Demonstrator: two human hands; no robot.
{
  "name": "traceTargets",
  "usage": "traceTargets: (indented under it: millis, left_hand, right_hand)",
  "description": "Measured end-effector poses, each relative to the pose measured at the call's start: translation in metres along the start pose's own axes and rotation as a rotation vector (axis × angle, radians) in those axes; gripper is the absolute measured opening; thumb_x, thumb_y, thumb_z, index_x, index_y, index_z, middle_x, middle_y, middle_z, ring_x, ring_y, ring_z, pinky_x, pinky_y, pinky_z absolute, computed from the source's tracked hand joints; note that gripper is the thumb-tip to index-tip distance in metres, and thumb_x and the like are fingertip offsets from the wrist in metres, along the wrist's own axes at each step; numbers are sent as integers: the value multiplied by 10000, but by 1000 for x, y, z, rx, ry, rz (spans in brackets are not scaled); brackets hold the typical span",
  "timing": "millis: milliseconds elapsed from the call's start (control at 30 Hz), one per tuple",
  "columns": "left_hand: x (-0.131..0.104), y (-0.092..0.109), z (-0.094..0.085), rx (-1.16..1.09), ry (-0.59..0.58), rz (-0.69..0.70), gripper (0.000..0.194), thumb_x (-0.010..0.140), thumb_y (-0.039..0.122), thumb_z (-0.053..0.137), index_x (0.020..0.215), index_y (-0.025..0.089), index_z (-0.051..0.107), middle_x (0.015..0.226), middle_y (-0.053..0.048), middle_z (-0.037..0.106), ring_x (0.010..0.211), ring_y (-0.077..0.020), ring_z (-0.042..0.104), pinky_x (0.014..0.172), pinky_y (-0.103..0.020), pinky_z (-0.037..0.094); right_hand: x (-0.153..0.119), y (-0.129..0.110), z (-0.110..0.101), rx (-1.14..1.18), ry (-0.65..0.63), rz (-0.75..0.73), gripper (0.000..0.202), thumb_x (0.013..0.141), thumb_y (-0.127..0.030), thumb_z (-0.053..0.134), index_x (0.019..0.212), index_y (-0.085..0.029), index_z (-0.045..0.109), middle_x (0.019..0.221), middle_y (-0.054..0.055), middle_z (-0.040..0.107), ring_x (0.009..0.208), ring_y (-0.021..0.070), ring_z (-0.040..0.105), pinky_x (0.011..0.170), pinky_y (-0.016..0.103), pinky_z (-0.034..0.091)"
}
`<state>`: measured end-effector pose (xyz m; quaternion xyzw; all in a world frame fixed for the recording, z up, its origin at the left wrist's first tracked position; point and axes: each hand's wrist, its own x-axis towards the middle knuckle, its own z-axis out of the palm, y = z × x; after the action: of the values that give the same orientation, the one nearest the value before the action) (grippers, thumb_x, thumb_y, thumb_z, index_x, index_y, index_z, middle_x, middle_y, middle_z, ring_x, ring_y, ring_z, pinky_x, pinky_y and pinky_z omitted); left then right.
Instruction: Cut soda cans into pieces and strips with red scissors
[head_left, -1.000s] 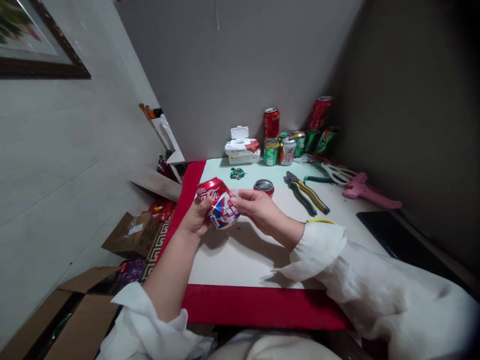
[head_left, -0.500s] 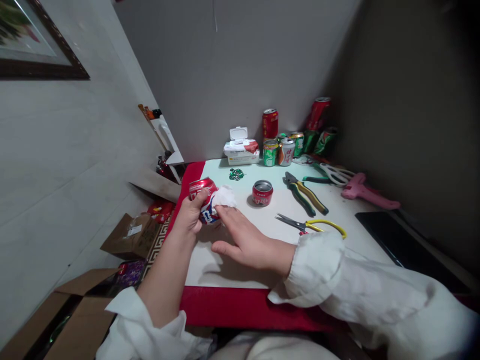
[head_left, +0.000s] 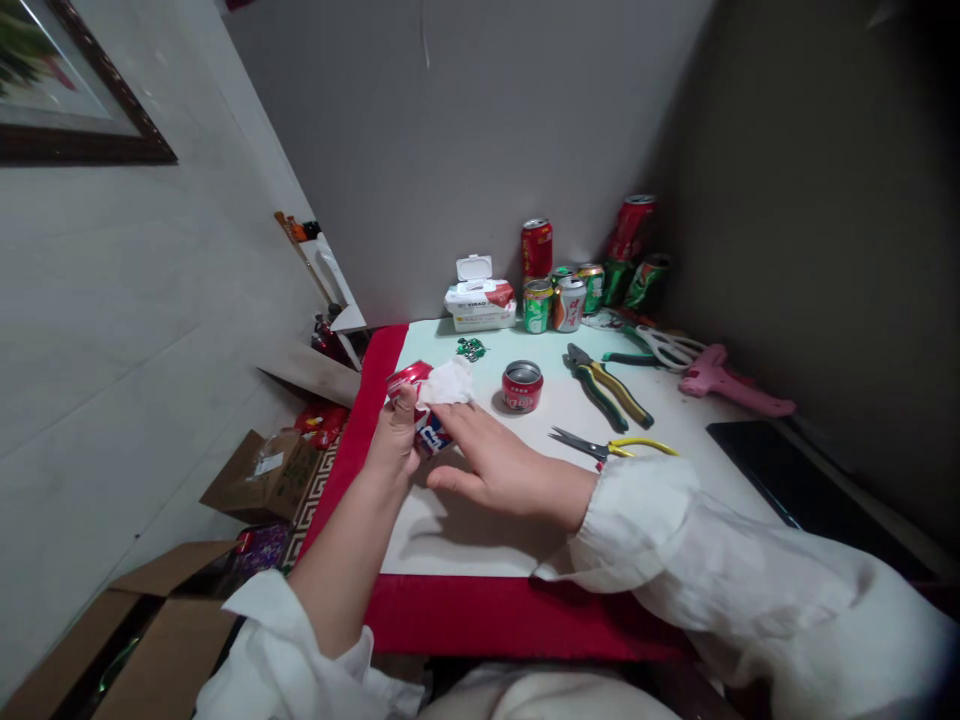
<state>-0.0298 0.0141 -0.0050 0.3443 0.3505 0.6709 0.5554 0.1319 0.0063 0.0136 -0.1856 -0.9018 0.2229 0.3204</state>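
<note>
My left hand (head_left: 395, 440) is wrapped round a red and blue can (head_left: 431, 432), held tilted above the left part of the white work surface. A crumpled white tissue (head_left: 448, 383) lies against the can's upper right side. The fingers of my right hand (head_left: 487, 455) are pressed on the tissue, partly hiding it and the can, and its thumb is stretched apart below. To the right stands a short, cut red can (head_left: 522, 388) with an open top. Scissors with yellow handles (head_left: 634, 447) and pliers (head_left: 609, 388) lie farther right.
Behind are a pack of wipes (head_left: 481, 305), small green pieces (head_left: 471, 349) and several cans, including a silver one (head_left: 570, 306). A pink glue gun (head_left: 731, 382) and a black flat object (head_left: 787, 480) lie right. Cardboard boxes (head_left: 259, 475) stand left, below the table.
My left hand has moved slightly right with the can, which is turned a little. The tissue has shifted slightly up and covers more of the can's top. My right hand stays against it.
</note>
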Motion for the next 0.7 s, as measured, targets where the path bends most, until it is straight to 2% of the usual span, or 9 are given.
traceTargets:
  millis: [167, 300, 400, 467, 533, 600, 700]
  left_hand:
    - [4, 10, -6, 26, 134, 21, 848, 549, 818, 774, 990, 96, 719, 885, -152, 789, 917, -330, 775, 898, -413, 608]
    - [2, 14, -2, 66, 152, 113, 856, 541, 834, 759, 969, 94, 731, 884, -155, 791, 915, -327, 775, 884, -405, 609]
    - [-4, 9, 9, 77, 147, 113, 838, 501, 791, 812, 958, 93, 740, 890, -145, 793, 885, -321, 774, 870, -401, 604]
    - [-8, 2, 17, 86, 195, 118, 800, 504, 759, 834, 955, 104, 744, 880, -118, 794, 848, -295, 773, 851, -383, 600]
    - [-13, -5, 23, 111, 212, 132, 764, 535, 733, 838, 978, 117, 747, 882, -100, 796, 858, -276, 770, 847, -359, 593]
    - [-17, -10, 26, 132, 180, 149, 736, 594, 730, 812, 1005, 123, 748, 944, -106, 797, 906, -274, 765, 880, -358, 586]
    - [-19, -13, 26, 153, 170, 176, 722, 625, 748, 779, 1002, 133, 746, 979, -109, 795, 931, -278, 761, 905, -369, 581]
  right_hand:
    - [-2, -8, 6, 105, 21, -2, 702, 959, -667, 491, 1388, -111, 513, 1355, 229, 617, 1231, 338, 585, 1051, 508, 481]
    - [-5, -7, 14, 78, 8, -44, 792, 971, -711, 382, 1442, -80, 466, 1382, 262, 588, 1251, 350, 562, 1079, 543, 448]
    - [-7, -2, 17, 38, -8, -42, 893, 963, -746, 317, 1528, -55, 356, 1482, 293, 488, 1360, 368, 478, 1159, 586, 346]
    - [-8, 4, 18, 20, 6, -24, 921, 963, -756, 276, 1558, -54, 306, 1503, 295, 459, 1399, 375, 432, 1180, 609, 300]
    - [-7, 10, 17, 17, 38, -13, 936, 963, -762, 232, 1558, -44, 303, 1478, 299, 480, 1381, 384, 438, 1162, 619, 318]
    - [-6, 15, 14, 22, 64, -13, 944, 962, -766, 202, 1547, -33, 317, 1447, 302, 503, 1334, 383, 471, 1133, 605, 362]
    - [-4, 16, 9, 23, 67, -17, 926, 959, -768, 235, 1539, -53, 330, 1409, 286, 532, 1275, 368, 512, 1101, 577, 406]
